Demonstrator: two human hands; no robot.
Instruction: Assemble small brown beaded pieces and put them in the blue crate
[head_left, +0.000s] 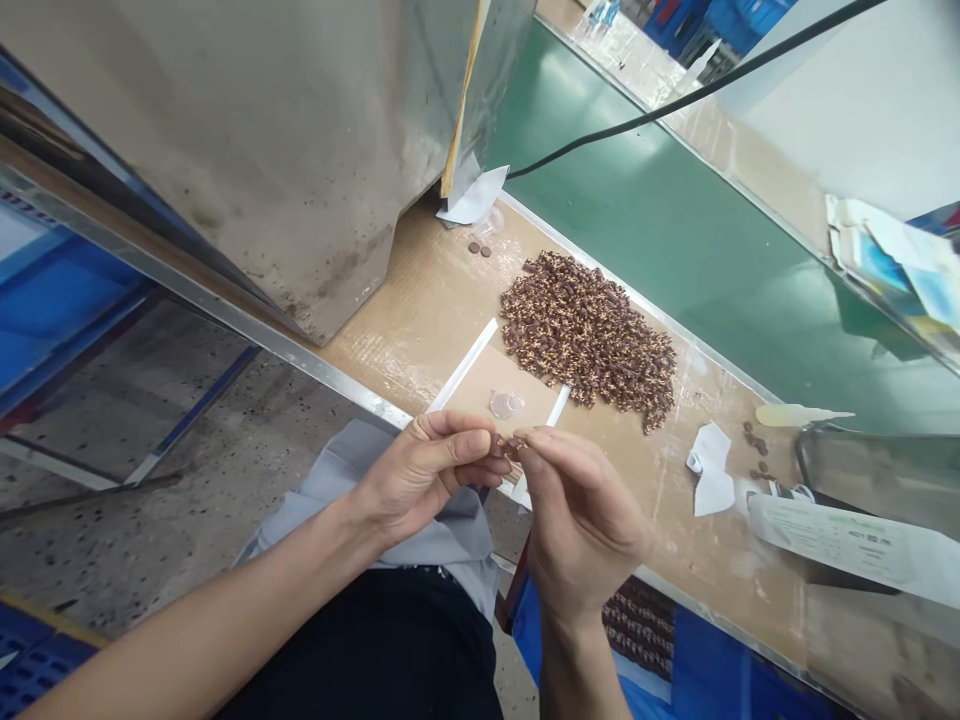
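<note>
We have the left hand (427, 475) and right hand (581, 515) together, fingertips (529, 438) pinching a small brown piece (510, 445). Just beyond them sits a tan card (472, 385) on the wooden bench (420, 320), with clear discs (506, 404) on it. Just past the card lies a heap of brown beads (589, 340); further right of the card, crumpled white tissue (709, 470).
</note>
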